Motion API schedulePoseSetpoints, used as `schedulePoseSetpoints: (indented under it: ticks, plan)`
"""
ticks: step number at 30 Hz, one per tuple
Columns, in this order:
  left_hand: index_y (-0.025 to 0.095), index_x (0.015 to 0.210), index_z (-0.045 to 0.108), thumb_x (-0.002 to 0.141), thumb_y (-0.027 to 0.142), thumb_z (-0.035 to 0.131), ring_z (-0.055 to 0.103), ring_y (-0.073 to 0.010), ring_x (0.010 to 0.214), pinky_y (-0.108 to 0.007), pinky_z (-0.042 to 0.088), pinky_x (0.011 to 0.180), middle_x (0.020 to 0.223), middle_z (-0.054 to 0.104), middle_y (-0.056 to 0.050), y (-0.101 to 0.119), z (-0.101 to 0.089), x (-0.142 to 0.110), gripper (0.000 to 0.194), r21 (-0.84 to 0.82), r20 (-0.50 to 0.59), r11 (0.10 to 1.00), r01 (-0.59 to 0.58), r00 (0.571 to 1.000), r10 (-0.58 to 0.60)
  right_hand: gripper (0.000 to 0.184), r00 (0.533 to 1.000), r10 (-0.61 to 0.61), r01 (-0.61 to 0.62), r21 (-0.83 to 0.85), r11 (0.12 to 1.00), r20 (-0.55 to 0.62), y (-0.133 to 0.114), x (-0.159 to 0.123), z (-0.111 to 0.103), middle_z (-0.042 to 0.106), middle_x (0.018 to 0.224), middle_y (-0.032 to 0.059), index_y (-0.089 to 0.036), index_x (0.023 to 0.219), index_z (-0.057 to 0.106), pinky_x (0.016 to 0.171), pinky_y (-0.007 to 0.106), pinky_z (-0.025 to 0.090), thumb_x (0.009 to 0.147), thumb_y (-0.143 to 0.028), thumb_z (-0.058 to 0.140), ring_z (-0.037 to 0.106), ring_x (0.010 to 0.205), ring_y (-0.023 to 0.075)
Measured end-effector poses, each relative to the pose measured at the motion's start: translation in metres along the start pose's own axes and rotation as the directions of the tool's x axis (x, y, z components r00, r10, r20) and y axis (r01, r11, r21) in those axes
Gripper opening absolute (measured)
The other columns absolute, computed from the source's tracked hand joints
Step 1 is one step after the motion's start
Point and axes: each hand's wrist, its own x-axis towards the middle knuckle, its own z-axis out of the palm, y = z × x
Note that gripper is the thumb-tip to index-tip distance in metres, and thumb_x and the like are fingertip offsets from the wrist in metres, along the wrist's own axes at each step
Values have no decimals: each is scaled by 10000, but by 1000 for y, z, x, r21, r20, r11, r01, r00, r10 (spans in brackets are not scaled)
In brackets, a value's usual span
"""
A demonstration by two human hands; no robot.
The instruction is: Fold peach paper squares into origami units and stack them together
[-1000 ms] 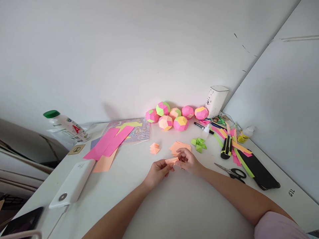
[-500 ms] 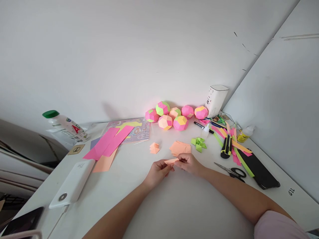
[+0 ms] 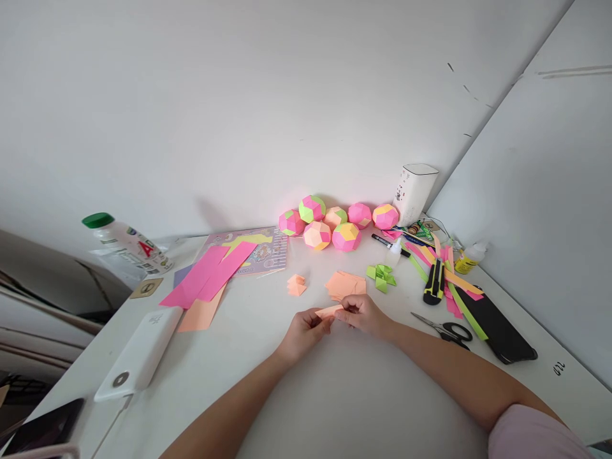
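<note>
A small peach paper piece [image 3: 329, 311] is pinched between both of my hands above the white table [image 3: 335, 395]. My left hand [image 3: 302, 333] grips its left end with closed fingers. My right hand [image 3: 364, 315] holds the right end, fingers curled over it. Just beyond the hands lies a stack of peach paper squares [image 3: 345, 284], with a folded peach unit [image 3: 296, 285] to the left and folded green units [image 3: 381, 277] to the right.
Several paper balls [image 3: 335, 224] line the wall beside a white box [image 3: 414, 191]. Pink and peach strips [image 3: 210, 275] lie at left near a white power bank [image 3: 141, 352] and a bottle [image 3: 125, 245]. Scissors [image 3: 444, 330], a utility knife [image 3: 435, 282] and a glue bottle [image 3: 471, 257] sit at right.
My right hand's fingers have curled lower over the peach piece, pressing it closer to the left hand. Everything else stays in place.
</note>
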Motion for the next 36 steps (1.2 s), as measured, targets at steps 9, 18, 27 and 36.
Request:
schedulePoseSetpoints:
  ticks: [9,18,27,36]
  plan:
    - [152,579,538,729,562,563,236,-65,436,-219,167,429,465,340,66,0,0,0,437,13,-3,1000,-6,1000,6,349,999,36,-36,19,999,-15,-1,0,0,452,512,-46,-171,570,471,435,217,373,747,-434,616,458,462,96]
    - [163,566,468,755,500,553,232,-63,461,-213,165,434,508,325,66,-4,1,2,396,-33,28,999,-39,999,40,349,1000,24,-24,14,1000,-20,-1,0,0,441,489,-46,-168,546,479,426,218,352,738,-417,631,451,449,98]
    - [153,641,533,773,525,517,249,-74,471,-216,189,444,522,340,58,-1,3,0,396,-48,71,996,-72,995,76,326,997,-77,75,-76,994,-21,0,0,3,361,516,-53,-181,546,390,435,210,283,742,-346,591,345,470,83]
    - [134,680,599,762,431,550,291,-81,510,-211,227,457,568,389,39,2,6,-2,313,-10,61,988,-153,986,154,57,997,-77,75,-124,989,-11,6,-3,9,402,543,-47,-162,600,475,439,203,258,604,-148,530,339,484,74]
